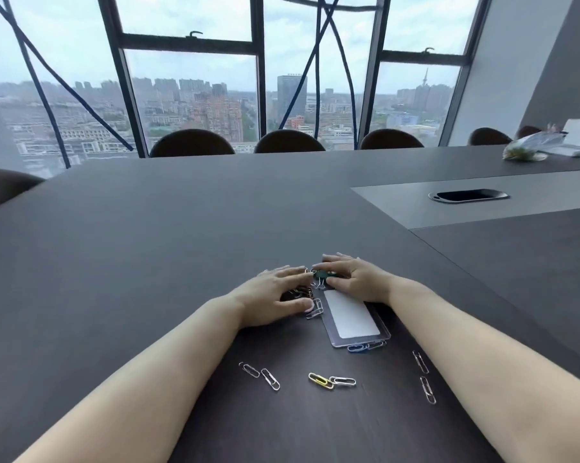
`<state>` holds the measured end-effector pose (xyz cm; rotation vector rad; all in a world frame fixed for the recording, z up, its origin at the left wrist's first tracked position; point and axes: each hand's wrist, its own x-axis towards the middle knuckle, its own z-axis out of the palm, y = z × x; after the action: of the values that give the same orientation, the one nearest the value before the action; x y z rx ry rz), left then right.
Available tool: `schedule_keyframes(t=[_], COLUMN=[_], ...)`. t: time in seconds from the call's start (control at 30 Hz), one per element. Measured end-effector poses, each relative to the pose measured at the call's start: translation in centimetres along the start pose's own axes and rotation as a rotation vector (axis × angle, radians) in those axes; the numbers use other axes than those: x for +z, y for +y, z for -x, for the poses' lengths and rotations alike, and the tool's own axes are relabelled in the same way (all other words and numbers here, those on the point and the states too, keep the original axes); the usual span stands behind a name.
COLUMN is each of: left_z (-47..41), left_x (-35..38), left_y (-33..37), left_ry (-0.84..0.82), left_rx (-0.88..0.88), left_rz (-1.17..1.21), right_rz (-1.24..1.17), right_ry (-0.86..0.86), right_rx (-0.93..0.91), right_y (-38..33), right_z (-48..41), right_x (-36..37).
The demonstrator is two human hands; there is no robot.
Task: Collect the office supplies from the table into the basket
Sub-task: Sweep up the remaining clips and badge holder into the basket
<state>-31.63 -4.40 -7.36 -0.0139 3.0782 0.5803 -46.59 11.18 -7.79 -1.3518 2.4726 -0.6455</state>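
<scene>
My left hand (275, 295) lies over a small heap of paper clips (315, 309), fingers spread and bent down onto them. My right hand (352, 279) is close beside it, its fingertips at a dark green binder clip (323, 275). A clear badge holder with a white card (350, 315) lies just in front of my right hand. Several loose paper clips are scattered nearer to me, among them a yellow paper clip (320, 379) and a blue paper clip (358, 347). No basket is in view.
The dark table (148, 245) stretches far ahead, with a cable port (467, 196) in a grey inset at the right. A plastic bag (529, 147) and white items sit at the far right. Chair backs (191, 143) line the far edge below the windows.
</scene>
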Motion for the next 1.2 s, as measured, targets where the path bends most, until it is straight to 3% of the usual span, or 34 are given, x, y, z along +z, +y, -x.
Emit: schedule_keyframes(t=[0.2,0.5,0.6,0.77,0.97,1.03,1.2], left_z=[3.8,10.8,12.5,14.0,13.8,13.7,13.6], left_x=[1.3,1.3,1.7,3.4,4.0,4.0,4.1], left_y=[1.9,5.0,6.2,8.5,9.4,9.3,9.2], left_ry=[0.084,0.088,0.088,0.04,0.017,0.003,0.169], left_rx=[0.027,-0.038,-0.036,-0.109,-0.327,-0.347,-0.271], left_rz=[0.029,0.28,0.181,-0.206,-0.177,-0.196,-0.228], right_rz=[-0.113,-0.123,-0.117,-0.14,0.098,0.109,0.142], right_ry=[0.092,0.099,0.109,0.176,0.156,0.167,0.066], right_rx=[-0.008,0.064,0.093,0.152,0.179,0.183,0.211], right_y=[-1.0,-2.7,-3.4,-4.1,-4.2,-4.8,-6.4], right_z=[6.3,13.6,16.0,19.4,22.2,22.7,24.0], right_x=[0.3,0.4,0.5,0.7,2.7,3.0,4.1])
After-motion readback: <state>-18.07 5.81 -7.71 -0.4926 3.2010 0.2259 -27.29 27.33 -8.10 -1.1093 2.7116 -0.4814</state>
